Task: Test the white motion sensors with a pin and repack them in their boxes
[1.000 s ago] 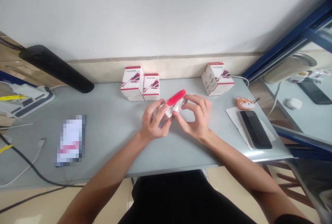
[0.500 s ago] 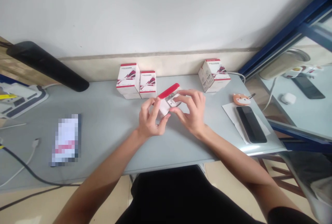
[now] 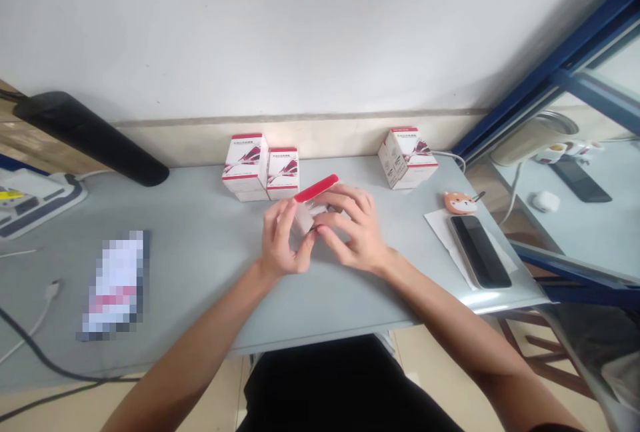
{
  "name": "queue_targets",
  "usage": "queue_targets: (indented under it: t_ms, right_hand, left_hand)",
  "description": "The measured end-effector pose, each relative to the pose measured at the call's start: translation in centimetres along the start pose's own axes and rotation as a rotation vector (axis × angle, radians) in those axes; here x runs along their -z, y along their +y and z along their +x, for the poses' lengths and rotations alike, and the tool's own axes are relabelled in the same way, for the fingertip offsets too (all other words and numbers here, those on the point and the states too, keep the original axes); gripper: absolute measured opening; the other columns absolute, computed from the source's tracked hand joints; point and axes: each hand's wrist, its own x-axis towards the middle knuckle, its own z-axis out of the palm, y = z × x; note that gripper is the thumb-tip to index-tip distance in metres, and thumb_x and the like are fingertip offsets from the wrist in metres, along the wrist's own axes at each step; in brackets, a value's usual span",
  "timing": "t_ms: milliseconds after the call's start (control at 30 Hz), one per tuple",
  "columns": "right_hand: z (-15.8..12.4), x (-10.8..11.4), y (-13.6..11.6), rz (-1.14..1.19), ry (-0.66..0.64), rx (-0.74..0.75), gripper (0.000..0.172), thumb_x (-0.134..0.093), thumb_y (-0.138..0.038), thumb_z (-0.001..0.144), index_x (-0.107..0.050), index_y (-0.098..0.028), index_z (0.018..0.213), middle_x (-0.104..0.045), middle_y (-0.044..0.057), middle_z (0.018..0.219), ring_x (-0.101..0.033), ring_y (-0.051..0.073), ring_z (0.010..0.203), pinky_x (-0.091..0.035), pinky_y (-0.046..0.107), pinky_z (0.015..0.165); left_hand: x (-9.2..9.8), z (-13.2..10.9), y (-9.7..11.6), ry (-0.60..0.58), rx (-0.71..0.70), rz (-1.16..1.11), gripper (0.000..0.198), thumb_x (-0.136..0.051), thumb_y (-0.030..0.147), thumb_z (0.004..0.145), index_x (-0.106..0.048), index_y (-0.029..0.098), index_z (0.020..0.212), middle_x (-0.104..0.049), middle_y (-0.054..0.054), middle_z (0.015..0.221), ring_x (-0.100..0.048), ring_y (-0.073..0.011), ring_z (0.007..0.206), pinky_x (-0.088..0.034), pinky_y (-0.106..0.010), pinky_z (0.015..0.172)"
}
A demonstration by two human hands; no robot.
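In the head view, the left hand [image 3: 281, 242] grips a small white cardboard box [image 3: 302, 219] with a red flap [image 3: 318, 188], at the frame's centre. The right hand [image 3: 354, 231] bends its fingers over the box's right side; whether it grips, I cannot tell.

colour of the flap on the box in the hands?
Red: the flap shows best in the head view.

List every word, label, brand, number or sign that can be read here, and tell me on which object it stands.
No text is clear enough to quote.
Left pair of boxes: dark title and lower line, too small.
Right-hand box: title and side marks, too small.
Held box: no text discernible.
Pixelated item: blurred out.
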Motion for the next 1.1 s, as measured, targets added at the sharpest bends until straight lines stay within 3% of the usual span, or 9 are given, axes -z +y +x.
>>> queue_targets:
  t_ms: [167, 333, 467, 533, 600, 733, 867, 1000, 1100]
  right_hand:
    - [-0.3, -0.5, 0.2, -0.006, -0.08, 0.025, 0.027, -0.058, -0.026, 0.103, -0.069, -0.031, 0.126, -0.069, 0.002, 0.143, -0.05, 0.027, 0.145, -0.042, 0.048, 0.115]
    - [-0.5, -1.0, 1.0, 0.083, -0.07, 0.032, 0.051, -0.058, -0.022, 0.101, -0.047, -0.027, 0.151, -0.064, 0.01, 0.148, -0.049, 0.029, 0.149, -0.046, 0.054, 0.118]
    - [-0.7, -1.1, 1.1, 0.116, 0.099, -0.024, 0.052, -0.06, -0.015, 0.097, -0.049, -0.026, 0.147, -0.057, 0.015, 0.152, -0.056, 0.031, 0.142, -0.053, 0.056, 0.112]
    - [-0.9, -1.1, 0.8, 0.118, 0.183, -0.132, 0.052, -0.062, -0.015, 0.095, -0.049, -0.025, 0.144, -0.053, 0.017, 0.154, -0.054, 0.032, 0.143, -0.053, 0.057, 0.112]
    - [-1.0, -1.1, 0.5, 0.193, 0.186, -0.228, 0.054, -0.062, -0.015, 0.096, -0.046, -0.024, 0.147, -0.055, 0.018, 0.15, -0.056, 0.031, 0.141, -0.053, 0.056, 0.112]
    - [-0.7, -0.9, -0.2, 0.23, 0.091, -0.108, 0.044, -0.058, -0.013, 0.096, -0.054, -0.024, 0.139, -0.059, 0.015, 0.147, -0.056, 0.032, 0.141, -0.051, 0.059, 0.116]
    - [-0.4, -0.3, -0.5, 0.169, 0.197, -0.129, 0.025, -0.06, -0.01, 0.093, -0.061, -0.027, 0.112, -0.057, 0.013, 0.15, -0.051, 0.036, 0.146, -0.057, 0.06, 0.106]
    - [-0.8, -0.1, 0.1, 0.339, 0.217, -0.168, 0.027, -0.057, -0.006, 0.096, -0.058, -0.026, 0.115, -0.07, 0.013, 0.133, -0.071, 0.029, 0.12, -0.064, 0.047, 0.091]
    - [-1.1, -0.3, 0.6, 0.469, 0.296, -0.167, 0.034, -0.056, -0.007, 0.098, -0.049, -0.028, 0.124, -0.074, 0.01, 0.121, -0.075, 0.025, 0.109, -0.065, 0.046, 0.089]
  left_hand:
    - [0.4, 0.6, -0.7, -0.042, 0.083, -0.072, 0.057, -0.058, 0.022, 0.1, -0.043, 0.018, 0.154, -0.062, -0.013, 0.131, -0.065, -0.0282, 0.119, -0.061, -0.043, 0.099]
    - [0.6, 1.0, -1.1, -0.064, 0.093, -0.101, 0.044, -0.06, 0.02, 0.097, -0.055, 0.021, 0.141, -0.059, -0.013, 0.131, -0.064, -0.0286, 0.121, -0.061, -0.047, 0.099]
    - [1.0, 1.2, -1.0, -0.141, 0.126, -0.159, 0.035, -0.059, 0.013, 0.095, -0.064, 0.023, 0.128, -0.054, -0.013, 0.133, -0.063, -0.0279, 0.124, -0.061, -0.046, 0.1]
    - [1.2, 1.3, -1.2, -0.14, 0.124, -0.17, 0.035, -0.06, 0.011, 0.094, -0.065, 0.023, 0.127, -0.055, -0.012, 0.132, -0.062, -0.0275, 0.125, -0.06, -0.047, 0.102]
    - [1.3, 1.3, -1.4, -0.133, 0.127, -0.179, 0.036, -0.061, 0.009, 0.094, -0.065, 0.023, 0.127, -0.055, -0.012, 0.132, -0.061, -0.0266, 0.125, -0.059, -0.047, 0.103]
    - [1.2, 1.2, -1.2, -0.139, 0.164, -0.221, 0.033, -0.061, 0.011, 0.097, -0.065, 0.021, 0.128, -0.058, -0.013, 0.132, -0.06, -0.0254, 0.127, -0.059, -0.044, 0.103]
    - [1.2, 1.3, 0.2, -0.205, 0.109, -0.284, 0.026, -0.058, 0.013, 0.101, -0.064, 0.016, 0.126, -0.057, -0.017, 0.133, -0.063, -0.0244, 0.126, -0.062, -0.037, 0.098]
    - [1.1, 1.0, 1.2, -0.26, 0.152, -0.27, 0.024, -0.064, 0.018, 0.099, -0.064, 0.017, 0.124, -0.06, -0.017, 0.134, -0.066, -0.026, 0.124, -0.065, -0.038, 0.095]
    - [1.0, 0.6, 1.2, -0.222, 0.231, -0.346, 0.033, -0.07, 0.02, 0.096, -0.061, 0.024, 0.128, -0.064, -0.016, 0.134, -0.07, -0.0283, 0.117, -0.069, -0.042, 0.086]
